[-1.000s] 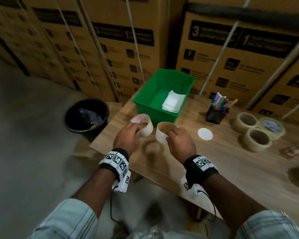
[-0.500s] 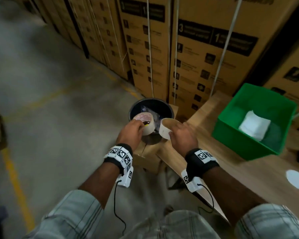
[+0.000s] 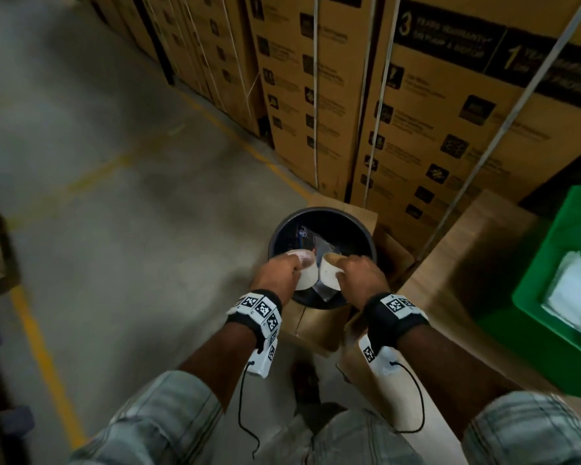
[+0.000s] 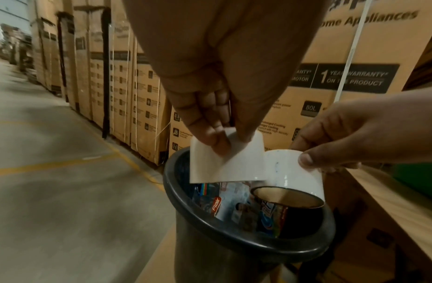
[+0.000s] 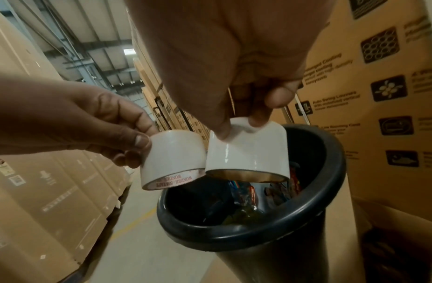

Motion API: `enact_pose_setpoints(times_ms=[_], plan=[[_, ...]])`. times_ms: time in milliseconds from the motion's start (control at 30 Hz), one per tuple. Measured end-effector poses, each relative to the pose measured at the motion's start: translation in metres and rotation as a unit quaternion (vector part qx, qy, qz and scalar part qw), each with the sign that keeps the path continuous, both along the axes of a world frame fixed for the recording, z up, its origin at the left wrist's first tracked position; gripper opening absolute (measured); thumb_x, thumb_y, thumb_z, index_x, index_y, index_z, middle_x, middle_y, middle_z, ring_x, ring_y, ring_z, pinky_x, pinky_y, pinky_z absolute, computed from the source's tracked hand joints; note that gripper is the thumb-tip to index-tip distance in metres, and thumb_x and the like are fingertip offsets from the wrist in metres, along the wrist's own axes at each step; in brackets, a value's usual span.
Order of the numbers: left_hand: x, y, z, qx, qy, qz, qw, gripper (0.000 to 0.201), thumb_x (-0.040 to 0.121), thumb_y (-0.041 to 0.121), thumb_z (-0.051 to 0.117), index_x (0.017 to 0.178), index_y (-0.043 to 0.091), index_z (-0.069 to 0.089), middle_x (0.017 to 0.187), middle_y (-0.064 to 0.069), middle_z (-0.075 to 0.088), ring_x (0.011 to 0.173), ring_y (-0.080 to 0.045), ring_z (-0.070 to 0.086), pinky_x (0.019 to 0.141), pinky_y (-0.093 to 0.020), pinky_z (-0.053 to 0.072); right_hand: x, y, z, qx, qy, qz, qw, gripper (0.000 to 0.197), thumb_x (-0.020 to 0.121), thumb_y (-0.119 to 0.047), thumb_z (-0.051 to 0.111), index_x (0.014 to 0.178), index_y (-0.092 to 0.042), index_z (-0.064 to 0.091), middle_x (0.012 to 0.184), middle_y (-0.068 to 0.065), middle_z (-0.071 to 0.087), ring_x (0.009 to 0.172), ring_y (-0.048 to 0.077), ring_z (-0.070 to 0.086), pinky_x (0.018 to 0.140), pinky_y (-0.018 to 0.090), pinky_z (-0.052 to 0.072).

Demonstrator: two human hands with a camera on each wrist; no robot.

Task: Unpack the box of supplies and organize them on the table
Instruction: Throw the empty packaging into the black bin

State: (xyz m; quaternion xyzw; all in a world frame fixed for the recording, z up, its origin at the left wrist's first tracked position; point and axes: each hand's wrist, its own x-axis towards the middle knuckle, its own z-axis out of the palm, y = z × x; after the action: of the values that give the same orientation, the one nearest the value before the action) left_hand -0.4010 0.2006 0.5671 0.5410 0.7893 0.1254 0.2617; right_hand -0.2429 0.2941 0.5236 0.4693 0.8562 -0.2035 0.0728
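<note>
Two white tape rolls hang side by side over a black waste bin (image 3: 275,234) that stands on a cardboard box left of the table. My left hand (image 3: 291,268) pinches the roll with red print inside its core (image 3: 305,280) (image 5: 173,157). Thumb and fingers of my right hand (image 3: 342,268) pinch the roll with a brown core (image 3: 329,276) (image 4: 295,176) (image 5: 249,153). The rolls touch at their edges. The bin (image 4: 234,235) (image 5: 246,233) holds printed plastic wrappers.
The wooden table (image 3: 450,263) lies to the right with a green box (image 3: 550,263) on it, a white packet (image 3: 574,290) inside. Tall strapped cartons (image 3: 433,129) line the wall behind. Open concrete floor with yellow lines (image 3: 114,229) spreads to the left.
Both hands have carried their tape rolls left off the table and now hold them over the black bin. My view has swung left with them.
</note>
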Motion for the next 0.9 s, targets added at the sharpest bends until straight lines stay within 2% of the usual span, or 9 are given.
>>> enact_pose_setpoints(times_ms=[100, 167, 233, 333, 467, 633, 800, 900], plan=[[-0.005, 0.028, -0.009, -0.074, 0.002, -0.026, 0.997, 0.031, 0.094, 0.018, 0.047, 0.120, 0.024, 0.060, 0.127, -0.007, 0.060, 0.114, -0.030, 0.057, 0.093, -0.030, 0.043, -0.014, 0.017, -0.016, -0.042, -0.020, 0.005, 0.999, 0.048, 0.090, -0.025, 0.050, 0.137, -0.033, 0.046, 0.135, 0.004, 0.056, 0.122, 0.029, 0.052, 0.099, 0.038, 0.047], [-0.008, 0.045, -0.015, -0.135, -0.001, -0.035, 0.990, 0.030, 0.095, 0.020, 0.044, 0.120, 0.020, 0.060, 0.124, -0.008, 0.059, 0.112, -0.031, 0.057, 0.091, -0.029, 0.042, -0.023, 0.026, -0.026, -0.057, -0.050, 0.018, 0.997, 0.041, 0.088, -0.027, 0.051, 0.129, -0.032, 0.049, 0.128, 0.007, 0.060, 0.115, 0.032, 0.057, 0.091, 0.039, 0.049], [-0.008, 0.062, -0.020, -0.176, 0.011, -0.049, 0.983, 0.031, 0.096, 0.018, 0.043, 0.122, 0.016, 0.059, 0.127, -0.009, 0.058, 0.115, -0.031, 0.056, 0.095, -0.032, 0.043, -0.033, 0.034, -0.034, -0.064, -0.083, 0.038, 0.994, 0.033, 0.089, -0.024, 0.052, 0.121, -0.028, 0.053, 0.121, 0.010, 0.062, 0.108, 0.035, 0.060, 0.085, 0.041, 0.051], [-0.005, 0.076, -0.024, -0.218, 0.015, -0.080, 0.973, 0.036, 0.096, 0.018, 0.045, 0.129, 0.012, 0.058, 0.135, -0.014, 0.055, 0.122, -0.032, 0.054, 0.103, -0.037, 0.044, -0.042, 0.042, -0.043, -0.074, -0.114, 0.077, 0.988, 0.036, 0.089, -0.015, 0.052, 0.122, -0.027, 0.057, 0.119, 0.011, 0.062, 0.108, 0.034, 0.061, 0.086, 0.042, 0.053], [-0.005, 0.079, -0.034, -0.207, 0.023, -0.118, 0.971, 0.036, 0.094, 0.013, 0.045, 0.127, 0.005, 0.058, 0.132, -0.018, 0.056, 0.121, -0.033, 0.053, 0.102, -0.036, 0.043, -0.044, 0.047, -0.057, -0.082, -0.137, 0.100, 0.982, 0.040, 0.087, -0.009, 0.052, 0.122, -0.026, 0.062, 0.122, 0.010, 0.061, 0.112, 0.031, 0.060, 0.089, 0.038, 0.050], [-0.004, 0.070, -0.040, -0.197, 0.040, -0.118, 0.973, 0.036, 0.094, 0.010, 0.044, 0.124, 0.016, 0.062, 0.128, -0.013, 0.060, 0.115, -0.032, 0.058, 0.098, -0.038, 0.046, -0.036, 0.043, -0.050, -0.076, -0.123, 0.045, 0.989, 0.027, 0.090, -0.012, 0.048, 0.110, -0.006, 0.065, 0.112, 0.017, 0.065, 0.106, 0.034, 0.062, 0.086, 0.037, 0.050], [-0.003, 0.054, -0.044, -0.176, 0.031, -0.103, 0.979, 0.033, 0.091, 0.025, 0.049, 0.120, 0.034, 0.062, 0.125, -0.010, 0.062, 0.109, -0.031, 0.061, 0.097, -0.040, 0.050, -0.023, 0.031, -0.033, -0.054, -0.065, 0.019, 0.996, 0.022, 0.089, -0.023, 0.054, 0.106, -0.020, 0.068, 0.109, 0.011, 0.067, 0.101, 0.031, 0.064, 0.085, 0.036, 0.052], [0.002, 0.040, -0.038, -0.137, 0.020, -0.080, 0.987, 0.030, 0.090, 0.027, 0.049, 0.115, 0.033, 0.063, 0.121, -0.008, 0.064, 0.104, -0.029, 0.063, 0.094, -0.041, 0.052, -0.013, 0.016, -0.011, -0.055, -0.030, -0.006, 0.998, 0.023, 0.088, -0.029, 0.054, 0.101, -0.017, 0.067, 0.105, 0.012, 0.066, 0.097, 0.032, 0.064, 0.081, 0.035, 0.052]])
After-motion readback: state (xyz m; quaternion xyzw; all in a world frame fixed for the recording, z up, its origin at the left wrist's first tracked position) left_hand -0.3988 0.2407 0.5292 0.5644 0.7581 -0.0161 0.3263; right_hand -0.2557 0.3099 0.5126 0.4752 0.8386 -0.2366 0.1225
